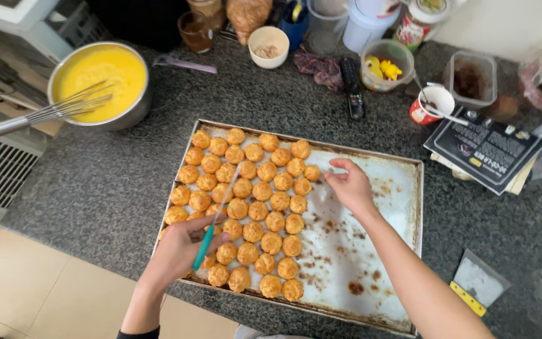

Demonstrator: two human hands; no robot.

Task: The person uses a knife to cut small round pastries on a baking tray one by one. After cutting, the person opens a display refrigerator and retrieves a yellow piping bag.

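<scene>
Left hand: clenched around a teal-handled knife, blade lying over the golden round puffs.
Right hand: fingers loose, holding nothing, just beside the puffs.
Tray: stained, puffs crowd its left half.
Black booklet: right, beyond tray.
Red-and-white cup: behind booklet.

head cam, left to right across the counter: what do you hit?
Whisk → pot of yellow batter → left hand with teal tool → puffs → right hand → bare tray → book
</scene>
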